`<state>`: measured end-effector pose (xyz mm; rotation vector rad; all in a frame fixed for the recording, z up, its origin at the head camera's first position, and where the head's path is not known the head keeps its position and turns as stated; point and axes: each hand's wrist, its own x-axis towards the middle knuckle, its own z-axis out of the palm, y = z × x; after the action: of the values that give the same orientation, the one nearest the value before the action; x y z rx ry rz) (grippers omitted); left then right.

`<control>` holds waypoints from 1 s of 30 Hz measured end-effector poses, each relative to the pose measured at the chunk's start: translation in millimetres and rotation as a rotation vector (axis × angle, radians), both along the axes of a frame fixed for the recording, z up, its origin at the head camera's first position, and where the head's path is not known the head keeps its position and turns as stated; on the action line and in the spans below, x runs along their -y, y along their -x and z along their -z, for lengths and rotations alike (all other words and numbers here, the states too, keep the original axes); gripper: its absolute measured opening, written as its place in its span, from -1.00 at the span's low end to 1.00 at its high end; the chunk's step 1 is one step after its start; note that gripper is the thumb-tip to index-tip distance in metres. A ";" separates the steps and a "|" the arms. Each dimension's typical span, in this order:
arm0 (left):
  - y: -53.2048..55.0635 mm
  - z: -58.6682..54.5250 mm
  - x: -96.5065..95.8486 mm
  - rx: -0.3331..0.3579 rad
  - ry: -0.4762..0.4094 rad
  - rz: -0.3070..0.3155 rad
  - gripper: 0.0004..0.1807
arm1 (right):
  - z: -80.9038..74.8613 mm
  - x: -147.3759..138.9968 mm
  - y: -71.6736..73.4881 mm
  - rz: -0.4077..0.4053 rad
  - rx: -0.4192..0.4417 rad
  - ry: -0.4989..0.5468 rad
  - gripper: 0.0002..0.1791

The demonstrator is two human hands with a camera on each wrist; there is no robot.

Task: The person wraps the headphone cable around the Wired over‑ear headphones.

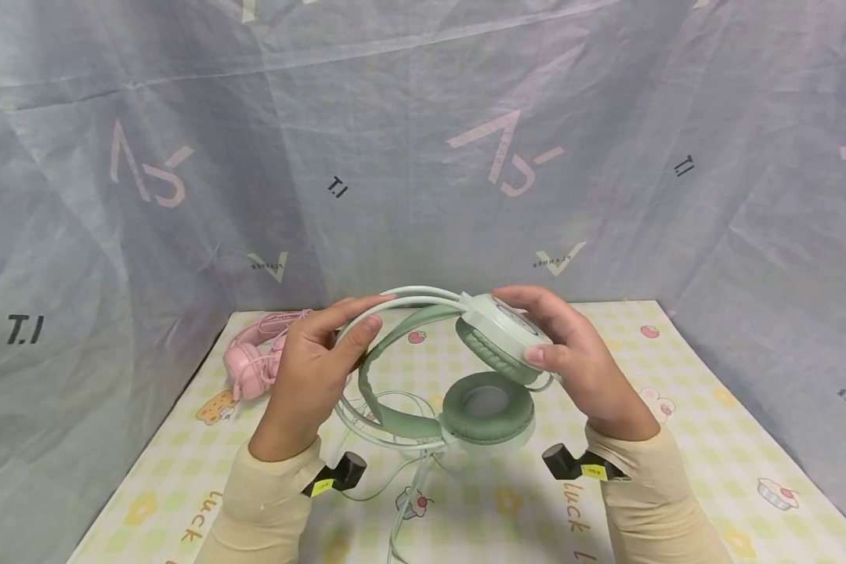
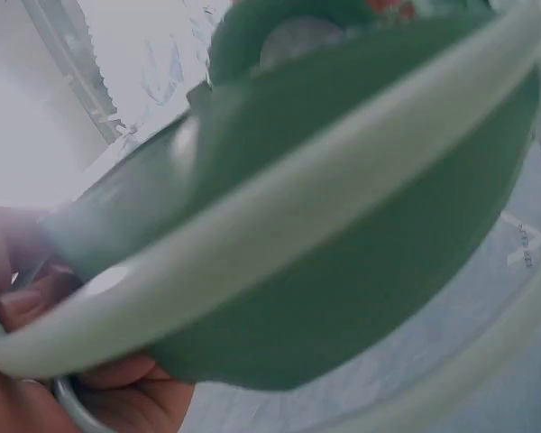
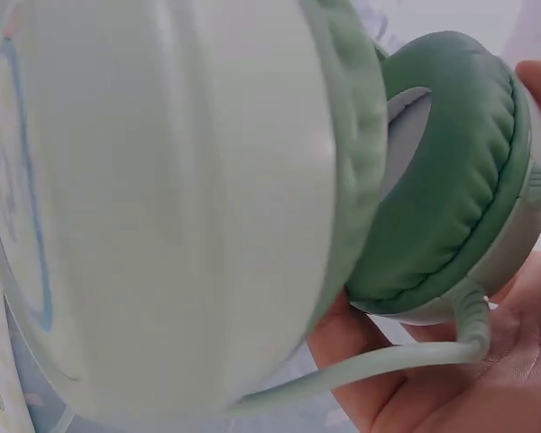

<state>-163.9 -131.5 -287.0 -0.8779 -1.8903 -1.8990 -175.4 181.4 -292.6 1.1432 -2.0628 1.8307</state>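
Observation:
A pair of pale green headphones point(image 1: 454, 407) is held up over the table, tipped on its side. My left hand point(image 1: 317, 364) grips the headband, its thumb and fingers round the thin outer bands. In the left wrist view, those fingers curl about the end of a pale band point(image 2: 279, 216) beside the dark green inner strap point(image 2: 343, 298). My right hand point(image 1: 581, 360) holds the upper ear cup point(image 1: 511, 325), thumb on its near edge and fingers behind. Below it is the other ear cup, its round cushion point(image 3: 460, 171) large in the right wrist view.
Pink headphones point(image 1: 247, 370) lie at the table's back left, behind my left hand. A thin green cable point(image 1: 398, 517) trails from the green headphones toward the near edge. A checked cloth point(image 1: 684, 501) covers the table, and grey fabric point(image 1: 409, 157) hangs around it.

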 end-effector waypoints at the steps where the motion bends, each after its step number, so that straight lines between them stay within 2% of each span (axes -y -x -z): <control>1: -0.3 0.0 -0.6 0.018 -0.023 0.012 -0.69 | 0.0 0.3 -0.1 0.006 0.008 0.007 -0.27; 5: -1.9 -0.3 -2.2 0.040 -0.082 0.019 -0.68 | 0.1 0.6 0.5 0.010 0.013 0.033 -0.32; 8: -2.5 -0.9 -3.0 0.029 -0.132 -0.005 -0.68 | 0.1 0.3 1.8 0.000 0.025 0.055 -0.38; 11: -2.0 -0.9 -3.3 -0.006 -0.213 -0.033 -0.69 | -0.2 -0.5 2.6 -0.026 0.074 0.082 -0.44; 14: -1.1 -1.7 -2.9 -0.041 -0.317 -0.025 -0.69 | 0.4 -0.9 4.1 -0.090 0.145 0.119 -0.45; 17: -1.2 -4.3 -1.7 -0.048 -0.411 -0.008 -0.69 | 3.8 0.9 8.1 -0.188 0.222 0.158 -0.40; 20: -3.0 -6.8 -0.1 -0.037 -0.474 -0.018 -0.68 | 10.9 3.8 15.6 -0.275 0.302 0.183 -0.33; 24: -6.1 -8.4 2.5 -0.051 -0.523 -0.050 -0.67 | 21.6 5.3 25.8 -0.327 0.382 0.181 -0.33; 30: -4.3 -11.6 9.1 -0.120 -0.632 -0.061 -0.65 | 26.3 6.3 31.4 -0.307 0.336 0.110 -0.29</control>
<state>-159.6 -140.6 -275.4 -0.6908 -1.1131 -2.1517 -206.8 175.2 -318.9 1.2526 -2.0029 2.3951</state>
